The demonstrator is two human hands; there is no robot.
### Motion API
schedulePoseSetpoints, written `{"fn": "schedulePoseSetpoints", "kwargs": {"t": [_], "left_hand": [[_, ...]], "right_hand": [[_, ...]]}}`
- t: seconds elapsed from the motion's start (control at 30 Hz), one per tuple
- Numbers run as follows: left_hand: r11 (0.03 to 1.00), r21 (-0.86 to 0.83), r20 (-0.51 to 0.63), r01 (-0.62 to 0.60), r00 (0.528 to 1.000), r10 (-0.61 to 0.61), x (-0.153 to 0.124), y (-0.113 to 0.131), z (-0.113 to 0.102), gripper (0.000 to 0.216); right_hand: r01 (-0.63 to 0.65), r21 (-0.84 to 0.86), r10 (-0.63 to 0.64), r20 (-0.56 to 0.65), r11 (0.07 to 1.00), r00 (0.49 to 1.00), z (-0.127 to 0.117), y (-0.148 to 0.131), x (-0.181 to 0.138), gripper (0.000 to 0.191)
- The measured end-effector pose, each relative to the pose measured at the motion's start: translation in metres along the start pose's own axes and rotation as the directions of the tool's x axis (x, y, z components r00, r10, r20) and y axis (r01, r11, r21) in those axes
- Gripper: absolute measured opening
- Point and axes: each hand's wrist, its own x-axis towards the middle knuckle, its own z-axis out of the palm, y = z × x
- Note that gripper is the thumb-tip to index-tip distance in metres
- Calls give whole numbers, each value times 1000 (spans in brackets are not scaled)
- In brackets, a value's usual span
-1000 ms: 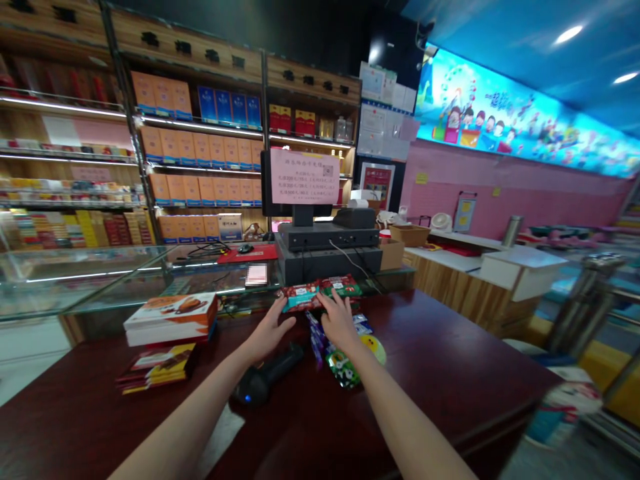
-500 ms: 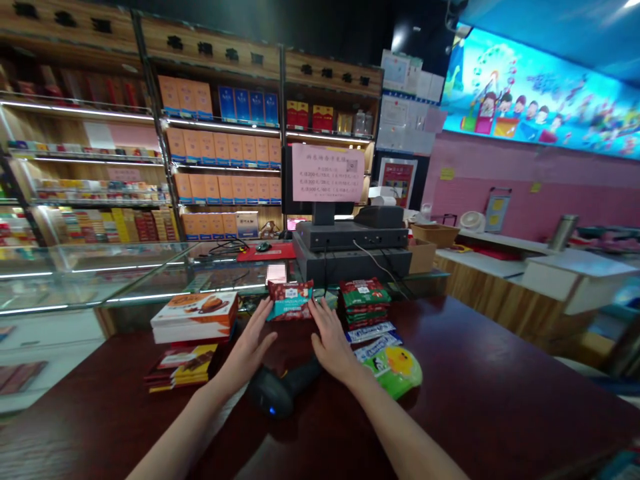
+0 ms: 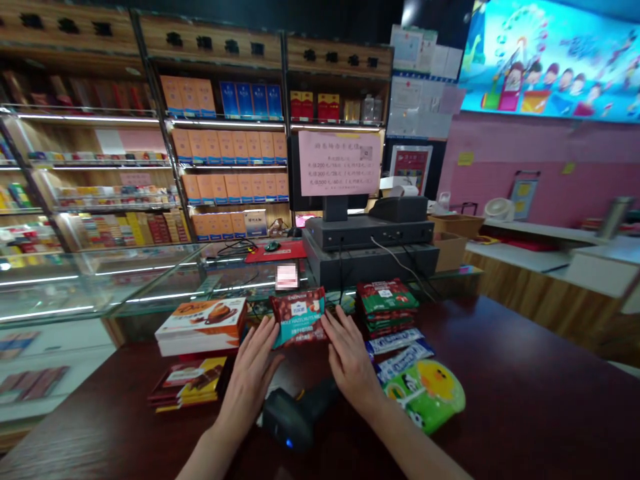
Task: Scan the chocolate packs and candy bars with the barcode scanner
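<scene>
- Head view: compared with a second ago, I now have the hazelnut chocolate packet (image 3: 299,319) standing apart from the red-and-green packet stack (image 3: 387,300), to its left; earlier they adjoined.
- My left hand (image 3: 250,363) meets the packet's left edge and my right hand (image 3: 353,363) its right; fingers are straight, thumbs apart, neither hand closed around it. Whether they squeeze it between them, I cannot tell.
- On the dark reddish desk (image 3: 525,373), a barcode scanner (image 3: 287,420) lies between my forearms.
- Left: a white-and-orange box (image 3: 203,323) behind a pile of chocolate bars (image 3: 207,380).
- Right: blue-and-white sachets (image 3: 400,347) and a green chick-and-panda packet (image 3: 440,390).
- Beyond: a glass display case (image 3: 125,287), a monitor bearing a pink price sheet (image 3: 340,163), boxed shelves (image 3: 225,147) and a pink wall (image 3: 530,150).
</scene>
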Motion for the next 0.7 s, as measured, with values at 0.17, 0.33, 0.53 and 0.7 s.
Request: {"fn": "schedulePoseSetpoints", "kwargs": {"t": [0.17, 0.33, 0.53, 0.7], "left_hand": [[995, 90, -92, -38, 995, 46, -2, -5, -2, 61], [997, 68, -89, 47, 995, -41, -5, -5, -7, 45], [996, 91, -100, -12, 995, 21, -5, 0, -14, 45], [973, 164, -147, -160, 972, 185, -1, 3, -22, 40]], "right_hand": [[18, -36, -20, -41, 999, 999, 0, -1, -1, 70], [9, -29, -10, -21, 1000, 1000, -3, 1, -2, 60], [26, -40, -29, -84, 999, 996, -11, -1, 1, 51], [98, -70, -108, -160, 993, 981, -19, -6, 6, 40]]}}
